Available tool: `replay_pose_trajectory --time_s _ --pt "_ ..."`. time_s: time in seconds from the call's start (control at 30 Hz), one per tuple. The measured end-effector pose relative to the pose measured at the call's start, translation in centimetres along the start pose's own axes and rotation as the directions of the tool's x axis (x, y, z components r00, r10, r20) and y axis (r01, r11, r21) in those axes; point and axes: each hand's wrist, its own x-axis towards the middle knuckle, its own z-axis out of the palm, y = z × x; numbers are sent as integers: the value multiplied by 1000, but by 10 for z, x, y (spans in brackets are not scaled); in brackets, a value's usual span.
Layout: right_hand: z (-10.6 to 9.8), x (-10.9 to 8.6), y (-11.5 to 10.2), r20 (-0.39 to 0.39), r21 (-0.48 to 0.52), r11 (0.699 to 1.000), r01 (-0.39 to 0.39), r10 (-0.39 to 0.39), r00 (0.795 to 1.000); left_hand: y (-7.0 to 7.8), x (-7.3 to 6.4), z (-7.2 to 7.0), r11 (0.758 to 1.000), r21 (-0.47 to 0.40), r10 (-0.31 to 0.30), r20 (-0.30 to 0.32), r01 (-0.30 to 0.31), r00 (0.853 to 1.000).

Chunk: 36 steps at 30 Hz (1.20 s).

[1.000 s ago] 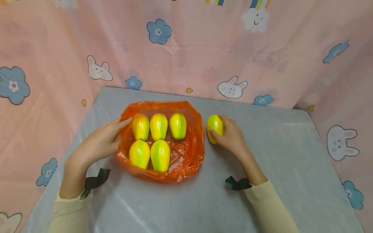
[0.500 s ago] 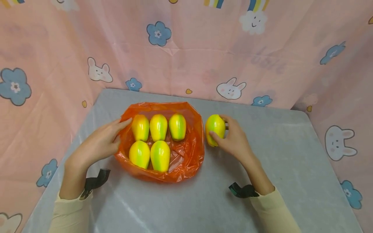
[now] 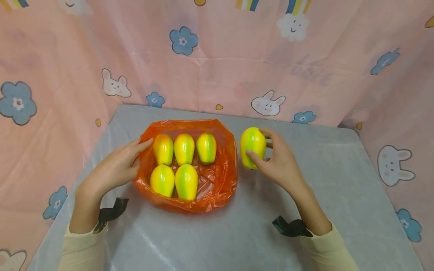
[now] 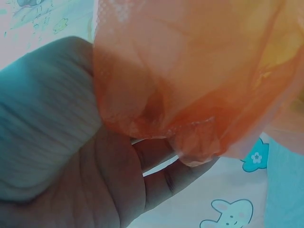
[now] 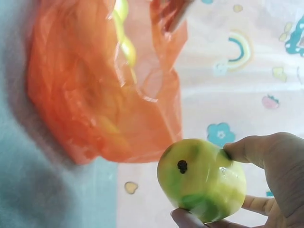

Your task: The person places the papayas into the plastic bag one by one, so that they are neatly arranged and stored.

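In the head view an orange plastic bag (image 3: 218, 188) lies with its mouth wide, and several yellow-green mangoes (image 3: 186, 182) sit inside in two rows. My left hand (image 3: 113, 165) holds the bag's left rim, its index finger reaching over the edge; in the left wrist view the plastic hangs in front of some of its fingers (image 4: 161, 185). To the right of the bag, my right hand (image 3: 279, 162) grips another mango (image 3: 252, 145) between thumb and fingers. The right wrist view shows this mango's rounded end with a dark spot, apart from the bag.
A grey table (image 3: 257, 233) carries the bag. Behind it and along both sides hangs a pink curtain (image 3: 217, 75) printed with rabbits, flowers and clouds. Black straps with curved mounts (image 3: 291, 227) sit at both wrists.
My right hand has lifted the mango off the table, and its wrist has shifted to the right. The left hand and the bag keep their places.
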Motion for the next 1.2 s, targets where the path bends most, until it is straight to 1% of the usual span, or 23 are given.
replay_pose_trajectory --time_s 0.2,0.47,0.6,0.8,0.87,1.1,1.2 --pt "0 -3 -13 6 22 999 37 -37 999 -1 -3 1 1000 -2 -8 -10 8 1000" --pt "8 -4 -29 40 35 998 47 -48 998 0 -1 0 1000 -5 2 -13 -2 1000" --pt "11 -3 -38 59 43 997 66 -69 996 0 -1 -1 1000 -9 -2 -10 2 1000" --pt "17 2 -51 120 60 994 91 -97 988 0 0 -2 1000 -12 -5 -11 5 1000" --pt "20 5 -53 140 49 994 102 -108 984 0 0 -2 1000 -12 -7 -10 6 1000" --pt "41 7 -57 222 26 991 132 -134 966 0 0 -3 1000 -19 -15 -9 15 1000" --pt "50 6 -59 253 24 993 117 -119 960 0 -2 -2 1000 -19 -18 -4 18 1000"
